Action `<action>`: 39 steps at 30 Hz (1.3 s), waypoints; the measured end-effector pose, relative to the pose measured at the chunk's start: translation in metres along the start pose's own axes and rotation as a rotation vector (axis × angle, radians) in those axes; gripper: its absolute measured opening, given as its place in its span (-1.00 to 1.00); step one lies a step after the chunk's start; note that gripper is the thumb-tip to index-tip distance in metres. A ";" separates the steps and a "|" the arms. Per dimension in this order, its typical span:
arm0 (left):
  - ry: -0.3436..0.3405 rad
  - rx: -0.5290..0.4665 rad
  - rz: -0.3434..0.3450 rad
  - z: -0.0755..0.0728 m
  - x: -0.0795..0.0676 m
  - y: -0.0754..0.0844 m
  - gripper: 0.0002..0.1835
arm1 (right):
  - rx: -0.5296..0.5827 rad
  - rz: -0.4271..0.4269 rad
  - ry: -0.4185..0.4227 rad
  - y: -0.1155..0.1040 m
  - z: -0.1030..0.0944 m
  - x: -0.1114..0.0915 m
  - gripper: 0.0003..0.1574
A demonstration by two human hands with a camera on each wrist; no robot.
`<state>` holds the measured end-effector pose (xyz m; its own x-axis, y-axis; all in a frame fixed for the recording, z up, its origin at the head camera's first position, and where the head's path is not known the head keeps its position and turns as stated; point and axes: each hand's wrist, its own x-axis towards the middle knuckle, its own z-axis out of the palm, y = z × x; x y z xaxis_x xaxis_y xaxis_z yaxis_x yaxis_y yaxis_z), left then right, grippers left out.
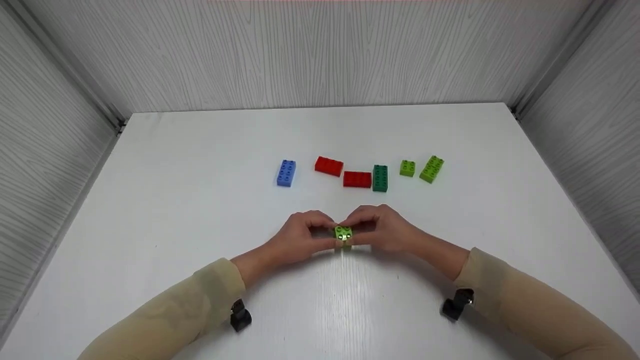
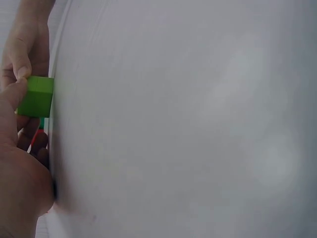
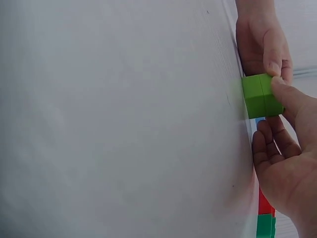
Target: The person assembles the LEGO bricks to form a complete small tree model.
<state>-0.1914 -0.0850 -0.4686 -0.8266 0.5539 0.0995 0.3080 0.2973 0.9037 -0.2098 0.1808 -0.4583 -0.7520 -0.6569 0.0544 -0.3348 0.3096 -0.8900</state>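
Note:
A small stack of two lime-green square toy bricks [image 1: 343, 232] stands on the table in front of the person, four-studded face up. My left hand [image 1: 297, 236] pinches it from the left between thumb and fingertips. From the other side my right hand [image 1: 389, 231] pinches it the same way, and the two thumbs nearly meet at the near face. In the right wrist view a thin seam crosses the green stack [image 3: 262, 95]. The left wrist view shows its plain side [image 2: 37, 96]; fingers hide part of it.
Beyond the hands lie a blue brick [image 1: 286, 173], two red bricks [image 1: 329, 166], [image 1: 357, 179], a dark green brick [image 1: 380, 178], a small lime brick [image 1: 407, 168] and a longer lime piece [image 1: 432, 169]. Wood-grain panels [image 1: 320, 55] enclose the white table [image 1: 200, 140].

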 end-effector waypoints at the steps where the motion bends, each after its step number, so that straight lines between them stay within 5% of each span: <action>1: 0.001 0.006 -0.004 0.000 0.000 -0.001 -0.74 | 0.004 0.006 0.000 0.000 0.000 0.000 -0.60; 23: -0.001 0.053 -0.044 0.000 0.000 -0.002 -0.68 | -0.014 0.167 0.003 -0.006 -0.006 -0.004 -0.50; 29: -0.001 0.068 -0.048 0.001 0.002 -0.001 -0.65 | 0.010 0.138 0.036 -0.008 -0.029 -0.005 -0.43; 39: 0.001 0.065 -0.064 0.001 0.000 -0.001 -0.64 | 0.025 0.128 0.223 -0.008 -0.096 -0.005 -0.45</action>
<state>-0.1914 -0.0842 -0.4698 -0.8460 0.5314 0.0425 0.2843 0.3823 0.8792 -0.2581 0.2473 -0.4082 -0.8951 -0.4444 0.0368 -0.2166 0.3611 -0.9070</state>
